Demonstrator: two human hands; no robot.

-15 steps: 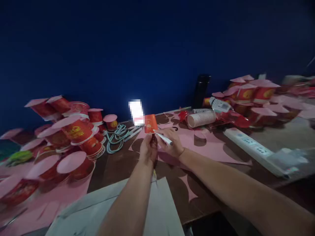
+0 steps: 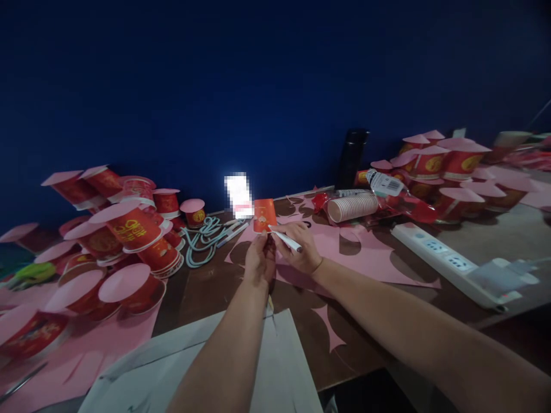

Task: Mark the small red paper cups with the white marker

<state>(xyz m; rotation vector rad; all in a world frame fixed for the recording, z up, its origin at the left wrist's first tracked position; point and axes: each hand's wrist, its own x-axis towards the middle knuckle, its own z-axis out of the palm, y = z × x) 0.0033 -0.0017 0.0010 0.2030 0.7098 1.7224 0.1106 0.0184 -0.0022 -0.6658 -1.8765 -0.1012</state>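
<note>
Though little has moved, left hand [image 2: 259, 264] holds red cup [image 2: 264, 215], right hand [image 2: 301, 255] pen [image 2: 287, 241].

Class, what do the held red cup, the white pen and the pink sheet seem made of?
Red cup: probably printed paper, slightly glossy. Pen: smooth white barrel, likely plastic. Pink sheet: matte thin paper, circles cut cleanly out.

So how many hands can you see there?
2. The left hand is in the middle, holding up a small red cup. The right hand is just beside it, holding a white pen. No one else's hands show.
</note>
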